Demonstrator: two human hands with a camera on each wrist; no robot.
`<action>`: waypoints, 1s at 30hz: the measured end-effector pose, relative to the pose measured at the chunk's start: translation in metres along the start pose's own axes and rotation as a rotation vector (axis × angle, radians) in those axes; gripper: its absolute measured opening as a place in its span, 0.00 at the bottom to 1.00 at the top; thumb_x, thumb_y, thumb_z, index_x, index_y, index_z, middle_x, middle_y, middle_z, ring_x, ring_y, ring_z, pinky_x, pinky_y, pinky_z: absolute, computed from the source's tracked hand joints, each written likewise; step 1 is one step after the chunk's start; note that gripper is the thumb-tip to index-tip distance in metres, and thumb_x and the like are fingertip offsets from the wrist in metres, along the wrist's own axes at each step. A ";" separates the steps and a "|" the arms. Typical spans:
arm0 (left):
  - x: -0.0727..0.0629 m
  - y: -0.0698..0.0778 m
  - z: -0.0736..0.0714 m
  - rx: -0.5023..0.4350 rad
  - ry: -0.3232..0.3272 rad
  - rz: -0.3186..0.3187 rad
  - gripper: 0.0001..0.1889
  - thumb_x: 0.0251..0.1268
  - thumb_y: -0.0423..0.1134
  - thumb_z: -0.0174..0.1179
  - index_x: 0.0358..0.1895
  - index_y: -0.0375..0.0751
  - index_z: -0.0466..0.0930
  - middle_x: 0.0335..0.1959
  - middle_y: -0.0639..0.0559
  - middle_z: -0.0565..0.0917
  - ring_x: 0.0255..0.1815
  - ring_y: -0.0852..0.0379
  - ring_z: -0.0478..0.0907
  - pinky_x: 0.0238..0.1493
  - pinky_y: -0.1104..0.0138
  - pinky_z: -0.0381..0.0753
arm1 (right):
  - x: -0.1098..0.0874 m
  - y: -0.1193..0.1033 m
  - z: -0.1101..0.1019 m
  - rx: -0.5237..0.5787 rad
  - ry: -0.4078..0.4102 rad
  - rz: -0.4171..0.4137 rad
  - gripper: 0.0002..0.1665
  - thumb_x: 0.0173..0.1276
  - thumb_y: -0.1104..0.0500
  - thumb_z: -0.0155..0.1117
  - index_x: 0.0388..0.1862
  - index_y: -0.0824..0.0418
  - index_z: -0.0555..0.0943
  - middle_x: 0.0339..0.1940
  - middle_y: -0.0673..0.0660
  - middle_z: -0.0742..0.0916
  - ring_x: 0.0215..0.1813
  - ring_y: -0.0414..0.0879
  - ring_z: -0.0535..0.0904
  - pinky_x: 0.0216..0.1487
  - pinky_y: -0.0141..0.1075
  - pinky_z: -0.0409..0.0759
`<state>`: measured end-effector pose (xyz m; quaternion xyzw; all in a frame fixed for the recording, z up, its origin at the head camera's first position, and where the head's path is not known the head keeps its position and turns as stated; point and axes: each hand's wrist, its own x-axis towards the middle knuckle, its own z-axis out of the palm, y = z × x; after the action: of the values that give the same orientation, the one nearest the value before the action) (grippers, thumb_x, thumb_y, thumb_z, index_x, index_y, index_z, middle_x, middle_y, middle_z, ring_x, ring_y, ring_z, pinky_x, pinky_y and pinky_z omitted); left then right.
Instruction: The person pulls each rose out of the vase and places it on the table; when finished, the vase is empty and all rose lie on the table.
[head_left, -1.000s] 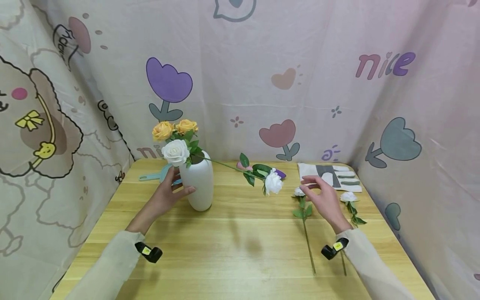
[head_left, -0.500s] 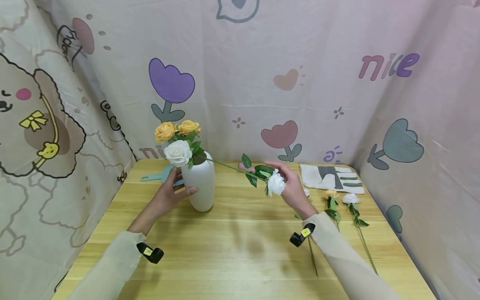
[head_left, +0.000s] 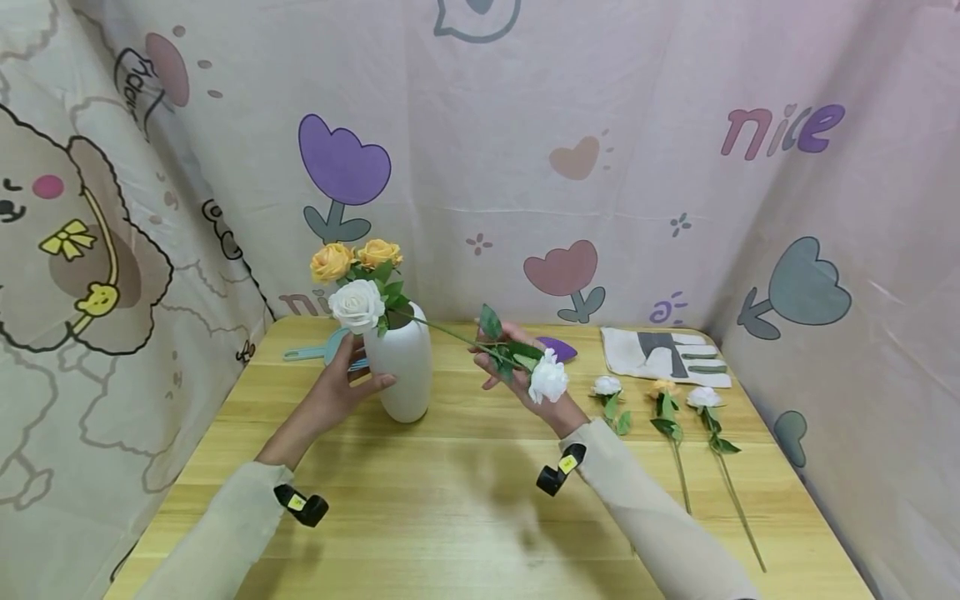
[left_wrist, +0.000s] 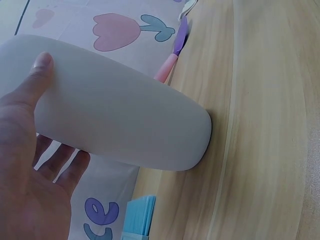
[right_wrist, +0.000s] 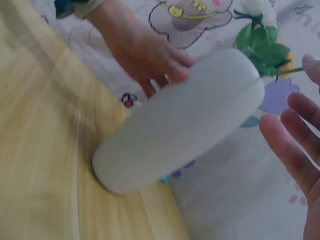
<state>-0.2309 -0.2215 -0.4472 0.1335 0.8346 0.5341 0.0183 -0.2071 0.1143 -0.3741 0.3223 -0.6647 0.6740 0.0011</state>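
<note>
My left hand (head_left: 341,379) holds the tall white vase (head_left: 402,379), thumb on the near side and fingers behind. The vase stands upright on the table. Out of its mouth, at the left, come a large white rose (head_left: 357,306) and two yellow roses (head_left: 331,262). A longer stem leans far out to the right and ends in another white rose (head_left: 548,377). Under that stem and its leaves lies my right hand (head_left: 522,386), fingers spread. In the right wrist view, the thumb tip (right_wrist: 312,67) is right at the green stem (right_wrist: 295,70), with the other fingers apart from it.
Two white roses (head_left: 606,386) and a yellow rose (head_left: 663,389) lie on the table at the right. Folded gloves (head_left: 637,354) are at the back right corner. A purple-bladed small trowel (head_left: 558,350) and a blue-handled tool (head_left: 303,354) lie behind the vase.
My right hand has moved left from the roses on the table to beneath the leaning white rose's stem. The left hand keeps its hold on the vase.
</note>
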 end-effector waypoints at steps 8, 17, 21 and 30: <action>-0.001 0.002 0.000 -0.007 -0.005 0.011 0.45 0.79 0.43 0.69 0.86 0.46 0.45 0.83 0.33 0.61 0.86 0.26 0.58 0.84 0.32 0.64 | 0.008 0.019 0.003 0.080 -0.021 -0.097 0.42 0.80 0.45 0.71 0.70 0.81 0.73 0.49 0.50 0.91 0.50 0.39 0.88 0.36 0.39 0.95; -0.001 0.002 0.000 -0.021 -0.008 -0.001 0.46 0.79 0.44 0.69 0.86 0.49 0.45 0.84 0.34 0.59 0.86 0.27 0.57 0.84 0.31 0.63 | 0.030 0.013 -0.006 -0.078 0.091 -0.061 0.43 0.78 0.34 0.68 0.62 0.76 0.84 0.56 0.74 0.89 0.40 0.41 0.90 0.39 0.39 0.94; -0.001 0.003 0.000 -0.017 -0.007 -0.001 0.47 0.79 0.44 0.69 0.87 0.49 0.44 0.84 0.34 0.60 0.86 0.27 0.57 0.84 0.31 0.63 | 0.036 0.000 -0.008 -0.027 0.136 -0.087 0.26 0.84 0.54 0.67 0.63 0.77 0.82 0.51 0.58 0.92 0.35 0.38 0.88 0.37 0.38 0.95; -0.001 0.000 0.000 -0.007 -0.004 0.001 0.47 0.80 0.44 0.69 0.87 0.48 0.43 0.84 0.33 0.59 0.86 0.26 0.56 0.84 0.31 0.63 | 0.047 -0.026 -0.025 -0.072 0.333 -0.335 0.17 0.86 0.59 0.63 0.57 0.75 0.84 0.55 0.50 0.92 0.54 0.48 0.90 0.35 0.44 0.95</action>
<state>-0.2300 -0.2217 -0.4469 0.1352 0.8327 0.5366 0.0202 -0.2444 0.1193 -0.3280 0.3124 -0.6162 0.6841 0.2338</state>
